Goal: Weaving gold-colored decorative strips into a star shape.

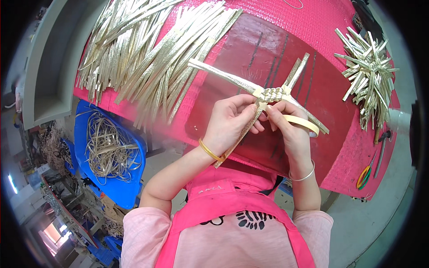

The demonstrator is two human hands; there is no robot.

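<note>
Pink apron (223,196) below gold woven strips (270,94)

A large heap of loose gold strips (147,53) covers the far left of the pink table (313,27). A dark red work mat (268,58) lies at the table's middle. On the far right sits a pile of finished gold woven pieces (368,76). Near the right edge lie yellow-handled scissors (364,176) beside a slim tool (380,152). Left, below the table, a blue bin (120,187) holds tangled gold scrap strips (107,149).
</note>
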